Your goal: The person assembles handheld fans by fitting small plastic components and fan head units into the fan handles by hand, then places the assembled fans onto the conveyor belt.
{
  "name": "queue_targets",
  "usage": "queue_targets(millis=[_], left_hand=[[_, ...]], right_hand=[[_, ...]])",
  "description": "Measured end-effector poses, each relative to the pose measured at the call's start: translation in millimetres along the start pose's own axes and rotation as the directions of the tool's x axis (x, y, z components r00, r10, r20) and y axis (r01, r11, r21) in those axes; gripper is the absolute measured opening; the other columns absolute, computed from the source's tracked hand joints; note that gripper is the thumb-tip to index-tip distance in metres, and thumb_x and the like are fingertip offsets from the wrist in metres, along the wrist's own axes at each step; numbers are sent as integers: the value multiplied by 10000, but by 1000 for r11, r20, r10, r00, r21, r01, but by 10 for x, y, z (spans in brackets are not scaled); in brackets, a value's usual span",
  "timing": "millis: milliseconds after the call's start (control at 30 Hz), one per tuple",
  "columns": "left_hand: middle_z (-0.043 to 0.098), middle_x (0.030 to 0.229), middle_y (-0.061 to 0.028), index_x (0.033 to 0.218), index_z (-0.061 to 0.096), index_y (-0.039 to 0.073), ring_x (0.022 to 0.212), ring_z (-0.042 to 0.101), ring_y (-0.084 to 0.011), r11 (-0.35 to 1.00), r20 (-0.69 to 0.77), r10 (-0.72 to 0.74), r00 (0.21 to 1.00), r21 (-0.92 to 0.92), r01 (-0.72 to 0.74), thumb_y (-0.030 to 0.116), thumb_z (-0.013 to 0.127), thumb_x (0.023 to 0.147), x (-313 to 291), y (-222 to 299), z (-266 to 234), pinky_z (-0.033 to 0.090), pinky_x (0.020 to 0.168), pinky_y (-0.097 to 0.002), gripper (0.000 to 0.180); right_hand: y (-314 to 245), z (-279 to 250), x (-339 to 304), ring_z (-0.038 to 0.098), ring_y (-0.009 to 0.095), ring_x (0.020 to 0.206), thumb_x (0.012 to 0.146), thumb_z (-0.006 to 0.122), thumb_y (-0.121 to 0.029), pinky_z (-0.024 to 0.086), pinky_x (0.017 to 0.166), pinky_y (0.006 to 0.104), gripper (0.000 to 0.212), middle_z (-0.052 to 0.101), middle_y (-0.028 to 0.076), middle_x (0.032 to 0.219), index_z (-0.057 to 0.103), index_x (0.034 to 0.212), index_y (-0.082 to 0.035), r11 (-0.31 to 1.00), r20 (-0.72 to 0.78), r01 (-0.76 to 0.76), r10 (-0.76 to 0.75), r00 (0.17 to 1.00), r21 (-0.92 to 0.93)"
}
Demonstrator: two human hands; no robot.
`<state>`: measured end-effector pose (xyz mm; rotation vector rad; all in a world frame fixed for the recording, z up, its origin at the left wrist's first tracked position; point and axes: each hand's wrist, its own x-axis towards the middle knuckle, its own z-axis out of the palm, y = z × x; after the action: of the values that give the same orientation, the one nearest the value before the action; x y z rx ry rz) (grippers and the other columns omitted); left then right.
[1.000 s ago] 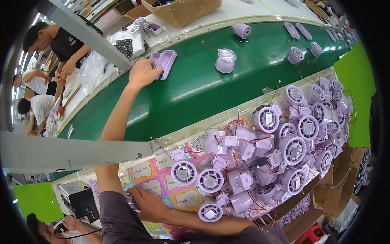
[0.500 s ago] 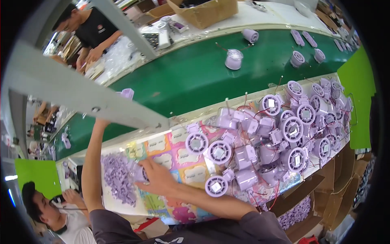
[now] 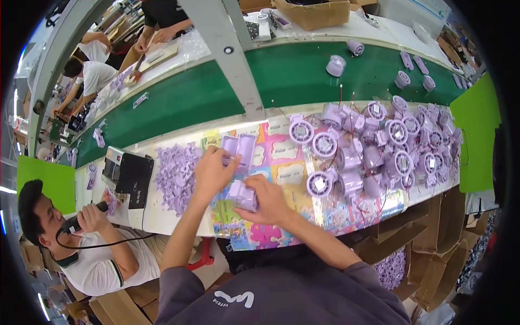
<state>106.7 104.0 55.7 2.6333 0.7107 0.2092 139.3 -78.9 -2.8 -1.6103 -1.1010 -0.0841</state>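
My left hand (image 3: 213, 174) is closed on an open lilac plastic casing (image 3: 246, 147), which looks like two trough-shaped halves side by side. Close by on the right, my right hand (image 3: 269, 201) wraps round a lilac cylindrical housing (image 3: 243, 196) with a squarish block on its side. Both parts are held above a mat of colourful printed cards (image 3: 288, 174). Left of my left hand lies a heap of small lilac plastic pieces (image 3: 176, 176). To the right is a large pile of round lilac fan units (image 3: 401, 162) with thin red wires.
Beyond the worktable runs a green conveyor belt (image 3: 303, 81) carrying several lilac parts. A grey metal post (image 3: 230, 59) rises at the table's far edge. A person (image 3: 103, 254) with a dark handheld tool sits at left beside a black device (image 3: 134, 179). Cardboard boxes (image 3: 441, 225) stand below right.
My left hand has come back from behind the post and now holds the open casing. My right hand has moved away from the small-piece heap with its housing. The view has shifted.
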Motion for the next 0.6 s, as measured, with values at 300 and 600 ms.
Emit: queue_targets(millis=[300, 600], left_hand=[[710, 875, -140, 1123, 675, -4, 737, 674, -216, 859, 150, -48, 987, -497, 118, 281, 659, 953, -925, 166, 18, 515, 646, -341, 332], [563, 1322, -164, 1350, 527, 57, 1294, 480, -390, 870, -30, 492, 870, -35, -493, 22, 681, 703, -925, 222, 7, 355, 1115, -473, 666]], right_hand=[[-190, -574, -466, 596, 319, 1007, 698, 869, -174, 483, 865, 385, 595, 570, 168, 1105, 547, 1174, -21, 966, -17, -255, 256, 967, 33], [-286, -791, -404, 588, 366, 1090, 689, 844, -113, 503, 897, 424, 668, 565, 163, 1188, 555, 1290, -69, 955, 134, -185, 220, 966, -233]])
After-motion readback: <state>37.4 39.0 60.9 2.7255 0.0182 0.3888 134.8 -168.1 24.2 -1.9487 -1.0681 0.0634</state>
